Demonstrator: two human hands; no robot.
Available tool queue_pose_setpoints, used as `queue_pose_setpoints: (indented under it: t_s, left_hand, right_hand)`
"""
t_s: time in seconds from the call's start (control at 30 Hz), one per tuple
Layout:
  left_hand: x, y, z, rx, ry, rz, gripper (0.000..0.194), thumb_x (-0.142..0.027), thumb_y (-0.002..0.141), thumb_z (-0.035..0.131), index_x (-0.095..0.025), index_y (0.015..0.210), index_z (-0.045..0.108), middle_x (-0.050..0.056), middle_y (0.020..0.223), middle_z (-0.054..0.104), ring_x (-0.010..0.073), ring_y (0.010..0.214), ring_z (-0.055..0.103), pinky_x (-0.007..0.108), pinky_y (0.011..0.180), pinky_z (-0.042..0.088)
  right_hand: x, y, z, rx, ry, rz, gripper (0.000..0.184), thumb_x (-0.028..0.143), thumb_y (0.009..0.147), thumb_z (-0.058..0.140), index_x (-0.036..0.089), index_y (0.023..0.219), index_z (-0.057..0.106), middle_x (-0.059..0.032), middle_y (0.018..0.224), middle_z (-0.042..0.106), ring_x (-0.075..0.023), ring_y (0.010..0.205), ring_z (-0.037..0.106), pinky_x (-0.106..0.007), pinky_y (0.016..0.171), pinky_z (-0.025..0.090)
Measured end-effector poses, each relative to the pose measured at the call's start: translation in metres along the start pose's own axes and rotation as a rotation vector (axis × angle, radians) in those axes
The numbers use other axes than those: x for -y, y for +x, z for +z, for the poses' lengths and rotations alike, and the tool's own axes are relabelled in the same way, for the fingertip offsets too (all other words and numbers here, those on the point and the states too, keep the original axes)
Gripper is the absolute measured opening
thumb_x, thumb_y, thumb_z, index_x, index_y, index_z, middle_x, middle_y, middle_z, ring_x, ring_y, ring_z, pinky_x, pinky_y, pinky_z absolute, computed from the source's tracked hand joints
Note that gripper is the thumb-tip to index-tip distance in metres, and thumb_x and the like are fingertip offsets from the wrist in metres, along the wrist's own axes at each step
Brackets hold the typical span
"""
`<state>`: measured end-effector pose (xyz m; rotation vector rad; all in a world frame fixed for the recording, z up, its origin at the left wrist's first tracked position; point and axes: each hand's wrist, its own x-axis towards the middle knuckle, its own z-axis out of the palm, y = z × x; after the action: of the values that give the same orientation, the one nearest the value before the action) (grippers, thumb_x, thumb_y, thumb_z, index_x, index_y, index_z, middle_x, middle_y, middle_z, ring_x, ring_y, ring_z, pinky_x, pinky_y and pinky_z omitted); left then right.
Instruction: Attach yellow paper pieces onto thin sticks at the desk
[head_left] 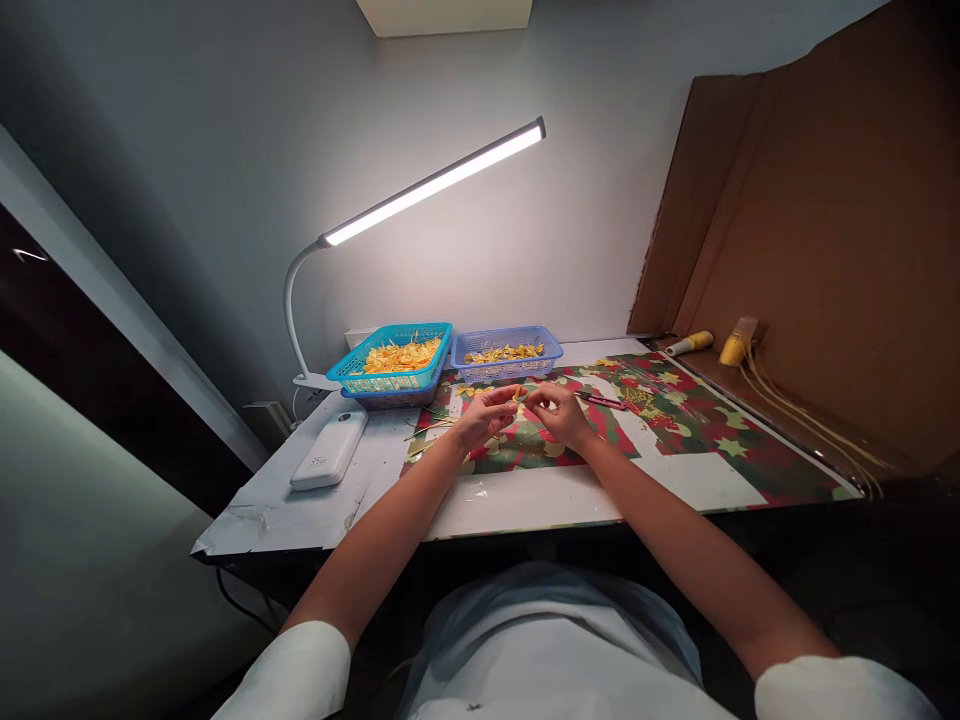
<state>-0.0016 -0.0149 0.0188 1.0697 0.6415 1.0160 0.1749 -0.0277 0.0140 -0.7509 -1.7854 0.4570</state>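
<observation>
A white power bank [328,452] lies well to the left of the left hand [486,416], and a turquoise mesh basket [397,381] of yellow petal-like pieces stands beyond that hand, on its left. The left hand pinches a small yellow piece [517,395] at its fingertips, with a periwinkle mesh basket [506,370] beyond it, while the right hand [556,415] meets the piece with bent fingers, though whether it grips is unclear. Just right of the right hand lies a slim dark-and-pink tool [602,401], with thin yellow strands [639,397] farther right.
</observation>
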Motion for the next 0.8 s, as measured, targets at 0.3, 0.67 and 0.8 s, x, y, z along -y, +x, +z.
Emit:
queue_pose_setpoints:
  t_s: [0.3, 0.67, 0.8]
  left_hand:
    - [0.001, 0.0, 0.0, 0.019, -0.025, 0.004, 0.039, -0.013, 0.053, 0.084, -0.018, 0.09, 0.073, 0.004, 0.09, 0.069, 0.0058, 0.069, 0.055, 0.021, 0.067, 0.041]
    - [0.001, -0.001, 0.001, 0.005, -0.021, 0.018, 0.042, -0.014, 0.053, 0.083, -0.018, 0.094, 0.072, 0.004, 0.09, 0.069, 0.0074, 0.071, 0.058, 0.021, 0.069, 0.042]
    - [0.001, 0.0, 0.0, -0.034, -0.061, 0.022, 0.041, -0.013, 0.052, 0.083, -0.018, 0.091, 0.072, 0.005, 0.097, 0.069, 0.0066, 0.07, 0.057, 0.022, 0.068, 0.043]
  right_hand:
    - [-0.012, -0.002, 0.008, 0.005, 0.166, 0.144, 0.024, 0.041, 0.076, 0.064, 0.019, 0.07, 0.064, -0.0022, 0.07, 0.061, -0.0153, 0.069, 0.053, -0.03, 0.064, 0.043]
    - [-0.021, -0.005, 0.02, 0.038, 0.426, 0.308, 0.032, 0.05, 0.068, 0.07, 0.019, 0.072, 0.063, -0.0007, 0.072, 0.061, -0.014, 0.068, 0.053, -0.03, 0.066, 0.045]
    - [-0.026, -0.003, 0.02, 0.038, 0.417, 0.288, 0.031, 0.049, 0.069, 0.07, 0.019, 0.073, 0.065, -0.0004, 0.072, 0.061, -0.0142, 0.069, 0.054, -0.03, 0.067, 0.046]
